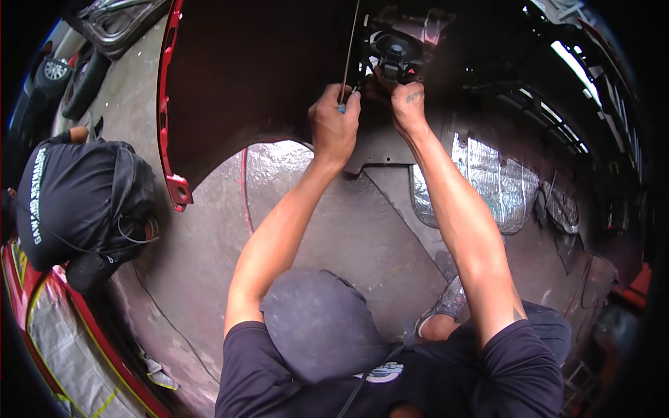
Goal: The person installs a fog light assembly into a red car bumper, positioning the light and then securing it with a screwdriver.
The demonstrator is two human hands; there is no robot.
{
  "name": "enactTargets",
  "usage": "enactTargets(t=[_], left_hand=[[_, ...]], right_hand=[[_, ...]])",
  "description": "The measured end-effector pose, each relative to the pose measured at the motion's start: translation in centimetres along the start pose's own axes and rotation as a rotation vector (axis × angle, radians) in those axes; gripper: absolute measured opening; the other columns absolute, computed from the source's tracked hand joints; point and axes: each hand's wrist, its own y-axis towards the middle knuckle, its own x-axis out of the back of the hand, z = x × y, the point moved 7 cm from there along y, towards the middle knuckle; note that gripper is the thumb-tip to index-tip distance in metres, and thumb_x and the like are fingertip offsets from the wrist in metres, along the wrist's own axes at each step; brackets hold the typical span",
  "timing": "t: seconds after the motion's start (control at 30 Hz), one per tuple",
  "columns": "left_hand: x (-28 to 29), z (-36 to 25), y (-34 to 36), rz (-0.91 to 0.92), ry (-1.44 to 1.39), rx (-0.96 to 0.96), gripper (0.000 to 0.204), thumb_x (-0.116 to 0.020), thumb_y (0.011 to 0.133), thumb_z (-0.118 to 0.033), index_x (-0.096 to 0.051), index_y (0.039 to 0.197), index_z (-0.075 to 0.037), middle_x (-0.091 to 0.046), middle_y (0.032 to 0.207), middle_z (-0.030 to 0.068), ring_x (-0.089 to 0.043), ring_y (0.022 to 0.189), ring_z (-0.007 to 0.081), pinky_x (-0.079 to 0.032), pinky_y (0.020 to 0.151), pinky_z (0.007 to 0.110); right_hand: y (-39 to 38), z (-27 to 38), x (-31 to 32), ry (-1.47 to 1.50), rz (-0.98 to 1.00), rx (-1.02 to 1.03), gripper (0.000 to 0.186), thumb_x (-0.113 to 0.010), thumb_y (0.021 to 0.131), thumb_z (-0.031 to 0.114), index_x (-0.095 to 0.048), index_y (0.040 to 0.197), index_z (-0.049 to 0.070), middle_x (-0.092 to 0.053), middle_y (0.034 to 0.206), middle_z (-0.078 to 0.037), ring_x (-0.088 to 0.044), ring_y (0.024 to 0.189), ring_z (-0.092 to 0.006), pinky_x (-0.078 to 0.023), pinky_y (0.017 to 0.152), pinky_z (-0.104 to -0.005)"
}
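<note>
A long thin metal rod (348,49) rises almost upright from my left hand (334,127), whose fingers are curled closed around its lower end. A bit of blue shows at that end; the grip itself is mostly hidden in the hand. Close beside it on the right, my right hand (409,104) is raised against a black fitting (394,63) inside the car body. Its fingers are bent and partly lost in shadow, so what they grip is unclear. A dark body panel (244,76) with a curved lower edge hangs left of both hands.
A red flanged panel edge (165,104) runs down at the left. Another person in a dark shirt (83,202) bends over near a masked red car part (63,341). Silver foil sheeting (481,184) hangs at the right. A red hose (245,188) and cables cross the concrete floor (334,237).
</note>
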Motion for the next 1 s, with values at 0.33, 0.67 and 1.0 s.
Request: enactTargets(t=[0.33, 0.67, 1.0], left_hand=[[0.2, 0.9, -0.3, -0.002, -0.024, 0.019, 0.015, -0.07, 0.092, -0.013, -0.067, 0.095, 0.002, -0.069, 0.079, 0.0189, -0.068, 0.07, 0.0332, -0.051, 0.066, 0.041], [0.8, 1.5, 0.2, -0.04, -0.003, -0.022, 0.021, -0.072, 0.093, -0.018, -0.072, 0.098, 0.002, -0.071, 0.075, 0.0134, -0.068, 0.066, 0.0201, -0.053, 0.067, 0.035], [-1.8, 0.6, 3.1, -0.035, -0.068, -0.098, 0.02, -0.067, 0.094, -0.018, -0.07, 0.093, 0.002, -0.07, 0.072, 0.0165, -0.07, 0.064, 0.028, -0.053, 0.063, 0.039]], right_hand=[[0.9, -0.4, -0.5, -0.021, 0.005, 0.015, 0.02, -0.076, 0.093, 0.009, -0.07, 0.11, 0.0, -0.074, 0.099, -0.01, -0.075, 0.083, -0.0214, -0.065, 0.071, -0.0346], [1.0, -1.5, 0.0, -0.036, -0.025, 0.042, 0.023, -0.061, 0.095, 0.004, -0.069, 0.116, 0.001, -0.074, 0.106, -0.012, -0.074, 0.09, -0.0244, -0.064, 0.074, -0.0382], [0.6, -0.6, -0.7, 0.098, -0.047, 0.093, 0.03, -0.047, 0.092, -0.004, -0.066, 0.115, -0.006, -0.071, 0.109, -0.018, -0.074, 0.095, -0.0342, -0.065, 0.083, -0.0473]])
